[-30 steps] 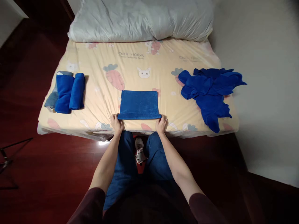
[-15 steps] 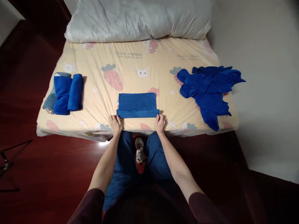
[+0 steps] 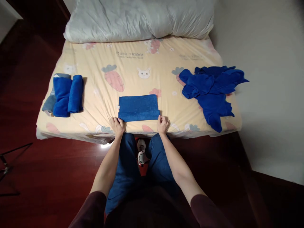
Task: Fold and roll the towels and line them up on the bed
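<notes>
- Blue cloth (image 3: 138,104): flat on patterned sheet (image 3: 92,104), centre of frame, 1 strip folded along its lower edge.
- Left hand (image 3: 118,125): fingers pinched on cloth's lower-left corner.
- Right hand (image 3: 163,124): thumb and fingers together on lower-right corner.
- 2 blue bundles (image 3: 62,97), left of frame, side by side.
- Loose blue heap (image 3: 211,90), right.

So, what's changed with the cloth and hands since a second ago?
The turned strip along the near edge of the blue cloth is wider, folded further away from the person, so less of the flat part shows. The left hand and right hand stay at its near corners. The rolled blue cloth and crumpled blue pile lie as they were.
</notes>
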`<state>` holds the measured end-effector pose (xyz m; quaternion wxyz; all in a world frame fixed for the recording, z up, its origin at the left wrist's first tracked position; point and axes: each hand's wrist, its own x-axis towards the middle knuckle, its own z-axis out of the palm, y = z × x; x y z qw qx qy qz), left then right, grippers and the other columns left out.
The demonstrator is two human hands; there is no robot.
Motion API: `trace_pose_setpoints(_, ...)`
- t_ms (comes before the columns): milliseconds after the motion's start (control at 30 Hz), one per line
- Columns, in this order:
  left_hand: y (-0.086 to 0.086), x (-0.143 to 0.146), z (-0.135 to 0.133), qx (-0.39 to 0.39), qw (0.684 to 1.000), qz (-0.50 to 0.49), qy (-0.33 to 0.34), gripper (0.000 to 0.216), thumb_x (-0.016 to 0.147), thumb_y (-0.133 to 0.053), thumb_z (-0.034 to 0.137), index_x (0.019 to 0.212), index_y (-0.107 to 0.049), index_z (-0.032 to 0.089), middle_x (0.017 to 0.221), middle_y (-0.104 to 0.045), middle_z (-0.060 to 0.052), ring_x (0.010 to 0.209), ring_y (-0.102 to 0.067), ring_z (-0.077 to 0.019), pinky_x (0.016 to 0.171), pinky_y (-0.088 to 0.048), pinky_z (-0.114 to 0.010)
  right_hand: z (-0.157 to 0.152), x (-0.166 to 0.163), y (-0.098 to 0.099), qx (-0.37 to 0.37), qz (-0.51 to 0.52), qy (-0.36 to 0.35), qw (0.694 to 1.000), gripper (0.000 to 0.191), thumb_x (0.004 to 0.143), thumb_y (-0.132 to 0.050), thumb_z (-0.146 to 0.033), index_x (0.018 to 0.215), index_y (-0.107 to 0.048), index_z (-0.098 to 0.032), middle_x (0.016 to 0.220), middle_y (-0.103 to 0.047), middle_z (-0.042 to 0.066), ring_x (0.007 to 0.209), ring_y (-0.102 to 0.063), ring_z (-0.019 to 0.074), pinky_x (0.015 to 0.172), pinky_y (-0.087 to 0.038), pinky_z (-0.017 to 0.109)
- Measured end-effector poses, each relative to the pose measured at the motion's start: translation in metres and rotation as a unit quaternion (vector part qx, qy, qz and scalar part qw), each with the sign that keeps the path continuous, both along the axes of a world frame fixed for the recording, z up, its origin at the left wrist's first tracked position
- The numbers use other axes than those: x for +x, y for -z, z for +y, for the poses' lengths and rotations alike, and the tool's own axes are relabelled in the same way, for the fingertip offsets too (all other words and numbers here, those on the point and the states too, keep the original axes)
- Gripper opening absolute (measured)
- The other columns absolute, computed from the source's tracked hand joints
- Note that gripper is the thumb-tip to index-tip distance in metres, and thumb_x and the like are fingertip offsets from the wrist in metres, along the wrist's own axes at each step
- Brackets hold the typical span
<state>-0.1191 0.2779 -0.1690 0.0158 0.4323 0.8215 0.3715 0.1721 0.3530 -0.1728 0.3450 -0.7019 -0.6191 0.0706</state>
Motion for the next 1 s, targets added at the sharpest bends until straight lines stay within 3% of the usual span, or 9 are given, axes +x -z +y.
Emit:
trace_pose_setpoints(533,-0.014,0.000,0.000,-0.042,0.999,0.015,0.021,0.013,0.094,-0.048,0.026,0.084,-0.055,0.022,0.102,-0.057,-0.015,0.110,-0.051,-0.0353,0.101,-0.038,-0.053,0.003,-0.004,-0.003,0.015,-0.022,0.005,1.000,0.041,0.105,-0.051,-0.045,0.072,-0.061,-0.022,0.061,-0.056,0.001,0.067,-0.060,0.0187,0.083,-0.046,0.033)
trace_pose_setpoints(767,-0.012,-0.001,0.002,-0.032,0.999,-0.007,0.015,0.008,0.089,-0.052,0.025,0.086,-0.058,0.022,0.104,-0.058,-0.016,0.113,-0.052,-0.0375,0.104,-0.039,-0.058,0.004,-0.007,-0.005,0.008,-0.039,0.012,0.999,0.039,0.103,-0.049,-0.045,0.073,-0.059,-0.023,0.063,-0.061,0.002,0.067,-0.062,0.0200,0.084,-0.048,0.035)
trace_pose_setpoints(867,-0.012,0.000,0.003,-0.034,0.999,-0.003,0.006,0.008,0.087,-0.054,0.025,0.091,-0.059,0.021,0.107,-0.059,-0.017,0.115,-0.053,-0.0375,0.104,-0.040,-0.057,0.004,-0.007,-0.005,-0.010,-0.035,0.016,0.999,0.035,0.103,-0.049,-0.045,0.081,-0.063,-0.022,0.065,-0.063,0.003,0.069,-0.064,0.0208,0.087,-0.048,0.036)
trace_pose_setpoints(1000,-0.012,0.001,0.001,-0.008,1.000,0.005,0.019,0.028,0.086,-0.054,0.024,0.112,-0.061,0.017,0.127,-0.059,-0.021,0.125,-0.052,-0.0358,0.109,-0.038,-0.054,0.004,-0.006,-0.003,-0.014,-0.036,0.007,0.999,0.030,0.104,-0.050,-0.043,0.103,-0.067,-0.018,0.064,-0.064,0.001,0.068,-0.066,0.0209,0.090,-0.048,0.037)
